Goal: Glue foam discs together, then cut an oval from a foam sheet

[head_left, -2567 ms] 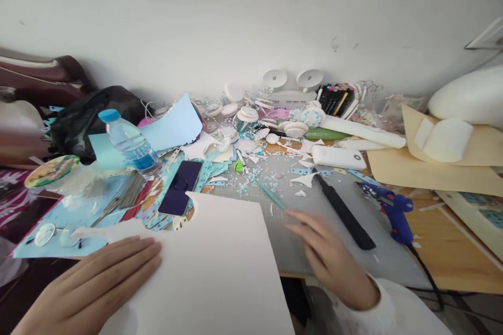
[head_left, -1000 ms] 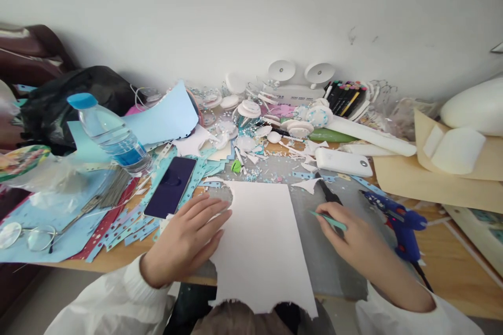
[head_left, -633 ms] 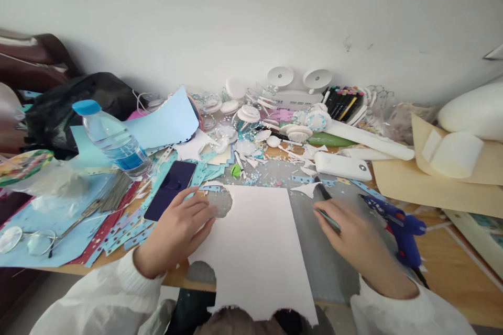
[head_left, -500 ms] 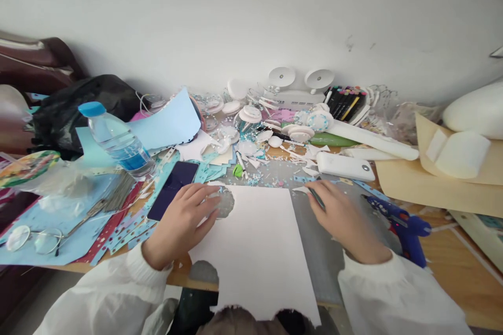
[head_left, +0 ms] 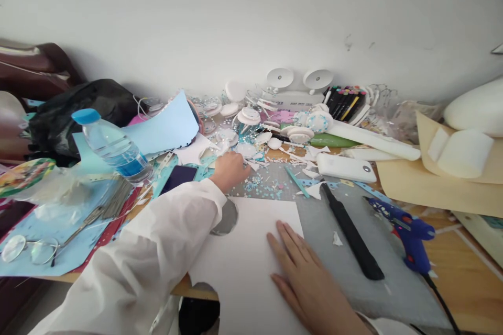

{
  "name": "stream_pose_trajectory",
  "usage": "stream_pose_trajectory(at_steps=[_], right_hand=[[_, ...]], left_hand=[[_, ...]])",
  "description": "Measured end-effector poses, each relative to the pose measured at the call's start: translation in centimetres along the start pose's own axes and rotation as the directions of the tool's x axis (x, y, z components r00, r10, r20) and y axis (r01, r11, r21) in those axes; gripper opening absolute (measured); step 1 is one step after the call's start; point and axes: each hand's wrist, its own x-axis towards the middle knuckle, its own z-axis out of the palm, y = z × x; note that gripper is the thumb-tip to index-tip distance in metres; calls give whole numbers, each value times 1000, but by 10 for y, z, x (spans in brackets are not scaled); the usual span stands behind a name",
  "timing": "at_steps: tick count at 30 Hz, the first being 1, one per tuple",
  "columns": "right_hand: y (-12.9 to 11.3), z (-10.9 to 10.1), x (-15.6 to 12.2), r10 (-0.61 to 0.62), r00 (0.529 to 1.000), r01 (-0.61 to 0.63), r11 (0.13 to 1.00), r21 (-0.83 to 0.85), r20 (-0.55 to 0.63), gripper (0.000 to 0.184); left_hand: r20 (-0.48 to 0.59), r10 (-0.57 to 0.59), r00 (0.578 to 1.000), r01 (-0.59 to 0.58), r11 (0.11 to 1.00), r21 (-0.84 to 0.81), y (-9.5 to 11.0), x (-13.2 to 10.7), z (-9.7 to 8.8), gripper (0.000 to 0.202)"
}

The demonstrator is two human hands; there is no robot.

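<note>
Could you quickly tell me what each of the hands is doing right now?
Left hand: reaching into the paper scraps; grip cannot be told.
Right hand: open, flat on the white paper sheet.

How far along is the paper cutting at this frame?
Done: the white sheet already has rounded cutouts along its left edge, and offcuts litter the grey mat. In hand: the right hand lies flat on the sheet; the left hand reaches into the scrap pile, and what it touches is unclear. Left: most of the sheet is uncut; the teal pen and black knife lie unused.
</note>
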Motion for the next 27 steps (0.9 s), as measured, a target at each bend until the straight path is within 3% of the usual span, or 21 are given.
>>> stream_pose_trajectory(at_steps=[5, 10, 13, 16, 19, 22, 24, 27], right_hand=[[5, -1, -14, 8, 1000, -8, 1000, -5, -10, 63], [8, -5, -10, 53, 998, -53, 999, 6, 19, 62], [8, -12, -6, 14, 1000, -15, 1000, 10, 14, 70], [2, -10, -9, -147, 987, 147, 989, -12, -60, 78], [-6, -1, -17, -244, 952, 232, 969, -85, -183, 52], [-7, -5, -22, -253, 948, 243, 967, -71, -192, 41], [-2, -21, -21, -234, 957, 229, 972, -47, -173, 46], [16, -58, -16, -178, 969, 176, 984, -28, -172, 65]], left_hand=[[165, -89, 982, 91, 996, -2, -8, 20, 6, 30], [216, -127, 968, 139, 990, -40, -14, 30, -2, 30], [176, -120, 977, 137, 987, -86, -18, 26, -18, 26], [95, -84, 992, 98, 983, -158, -27, 11, -39, 26], [0, -41, 999, 39, 967, -250, -40, -14, -62, 25], [-99, -60, 993, 22, 937, -348, -56, -49, -80, 25], [-184, -108, 977, -10, 840, -543, -66, -74, -90, 24], [-274, -267, 924, -82, 560, -824, -79, -109, -98, 18]])
